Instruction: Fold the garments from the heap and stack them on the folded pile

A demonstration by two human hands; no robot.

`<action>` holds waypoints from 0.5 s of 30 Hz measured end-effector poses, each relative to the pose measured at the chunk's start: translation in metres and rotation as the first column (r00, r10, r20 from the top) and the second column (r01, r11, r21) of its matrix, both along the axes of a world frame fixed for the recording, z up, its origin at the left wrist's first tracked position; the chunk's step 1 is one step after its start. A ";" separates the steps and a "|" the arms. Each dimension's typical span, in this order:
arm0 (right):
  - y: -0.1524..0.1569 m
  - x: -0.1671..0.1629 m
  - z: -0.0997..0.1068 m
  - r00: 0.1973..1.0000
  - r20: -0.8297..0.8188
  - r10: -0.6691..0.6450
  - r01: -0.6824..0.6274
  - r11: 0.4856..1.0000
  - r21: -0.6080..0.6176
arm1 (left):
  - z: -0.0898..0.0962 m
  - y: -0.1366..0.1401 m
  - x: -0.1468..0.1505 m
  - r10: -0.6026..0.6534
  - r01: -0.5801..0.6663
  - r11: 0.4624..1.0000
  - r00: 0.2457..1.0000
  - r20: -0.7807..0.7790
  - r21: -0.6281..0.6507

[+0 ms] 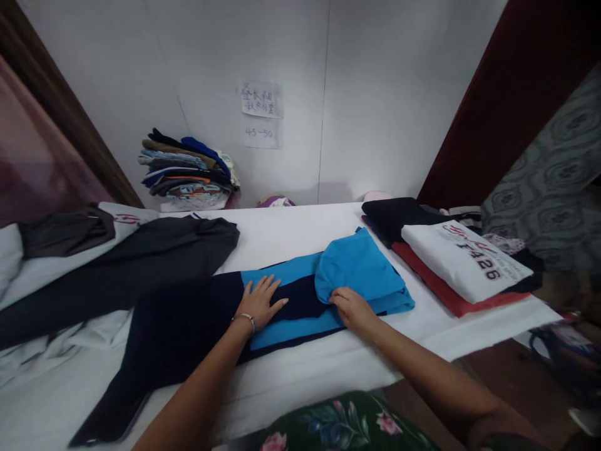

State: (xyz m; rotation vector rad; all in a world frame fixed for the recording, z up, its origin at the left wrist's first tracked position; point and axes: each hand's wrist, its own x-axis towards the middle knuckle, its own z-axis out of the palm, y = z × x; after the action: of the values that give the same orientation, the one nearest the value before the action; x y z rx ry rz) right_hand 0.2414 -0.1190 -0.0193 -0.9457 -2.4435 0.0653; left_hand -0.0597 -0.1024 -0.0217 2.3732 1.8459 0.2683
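A navy and bright blue jacket point(188, 329) lies lengthwise on the white-covered table, its sides folded inward. Its bright blue hood point(359, 263) is at the right end, laid over the body. My left hand point(260, 305) rests flat on the jacket's middle with fingers spread. At the hood's near left edge, my right hand point(350, 307) pinches the blue fabric between thumb and fingers. One dark navy end of the jacket reaches toward the near left table edge.
Dark grey and white garments point(154, 250) lie loose on the left. A tall stack of folded clothes point(188, 169) stands by the wall at the back. On the right, a folded white shirt point(464, 260) tops a pile above a red garment point(432, 282). Paper signs point(261, 100) hang on the wall.
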 end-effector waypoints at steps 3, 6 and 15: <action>-0.002 0.006 0.004 0.998 -0.043 0.045 -0.045 0.999 -0.007 | 0.007 0.001 0.000 0.022 -0.021 0.999 0.999 0.046 -0.027; -0.006 0.006 0.005 0.994 -0.075 0.079 -0.080 0.997 -0.004 | 0.026 0.001 0.012 0.098 -0.095 0.995 0.984 0.147 -0.032; -0.010 -0.021 0.027 0.984 -0.157 0.080 -0.069 0.995 0.076 | 0.058 0.031 0.117 0.229 -0.085 0.971 0.584 0.779 -0.222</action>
State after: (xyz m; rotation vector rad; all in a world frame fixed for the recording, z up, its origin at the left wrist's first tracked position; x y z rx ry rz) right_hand 0.2204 -0.1288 0.0078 -0.7873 -2.3171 0.0771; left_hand 0.0570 -0.0717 0.0362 1.5212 1.5050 0.9846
